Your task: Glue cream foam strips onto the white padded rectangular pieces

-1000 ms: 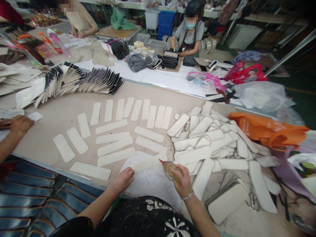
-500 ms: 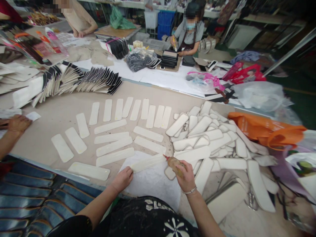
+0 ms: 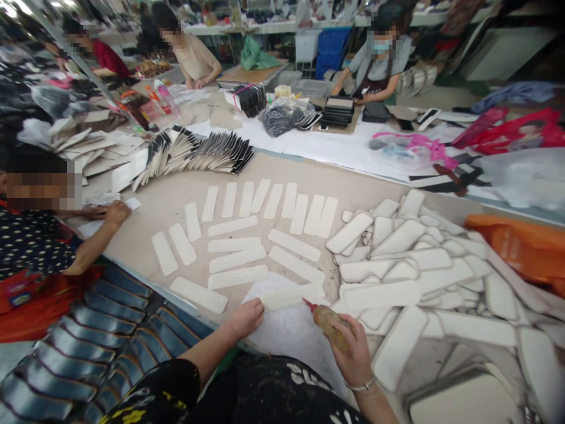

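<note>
My right hand (image 3: 353, 348) is wrapped round a squeeze bottle (image 3: 330, 327), yellowish-brown with a red nozzle. Its tip points down at the near edge of a white strip (image 3: 289, 297). That strip lies on a sheet of white paper (image 3: 286, 330) in front of me. At the strip's left end, the fingers of my left hand (image 3: 248, 318) are closed on it. Several similar strips, such as a pale strip (image 3: 238, 277), are spread across the table beyond my hands. To the right of the bottle lies a heap of white padded pieces (image 3: 382, 292) with dark edges.
A co-worker's hand (image 3: 117, 213) rests at the table's left side. Fanned black-and-white pieces (image 3: 220, 150) stand at the back left. An orange bag (image 3: 516, 247) lies at the right. Below the table's left edge are stacked blue curved pieces (image 3: 70, 353). Another person (image 3: 375, 76) works opposite.
My view has swung left, so everything sits further right. The bottle's nozzle has gone from the strip's right end to a point further left along its near edge. My left hand still grips the strip.
</note>
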